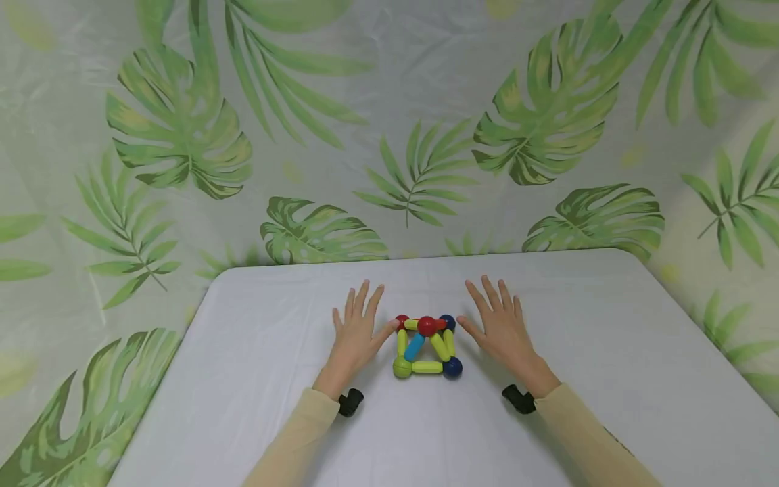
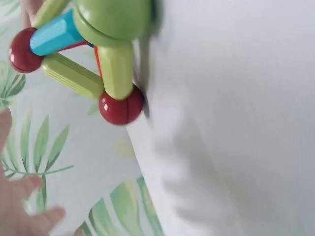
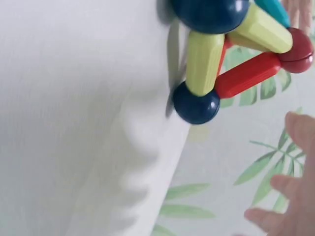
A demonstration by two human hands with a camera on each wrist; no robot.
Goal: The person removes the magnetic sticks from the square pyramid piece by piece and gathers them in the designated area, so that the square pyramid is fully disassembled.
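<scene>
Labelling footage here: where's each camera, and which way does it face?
Head: head-worn, facing forward and down at the table; left grip, right grip, sleeves show.
Left wrist: wrist-worn, facing the green ball; left grip partly shows.
Right wrist: wrist-worn, facing the blue balls; right grip partly shows.
Wrist views share the toy and leafy backdrop.

Pale tan sleeves (image 1: 298, 433), the right perhaps dark-flecked; a stubby black fitting (image 1: 351, 403) at each wrist

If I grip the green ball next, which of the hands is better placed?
Likely the left: the left hand is empty and nearer the green ball. The right hand, also empty, is across the model, beside the dark blue balls.
</scene>
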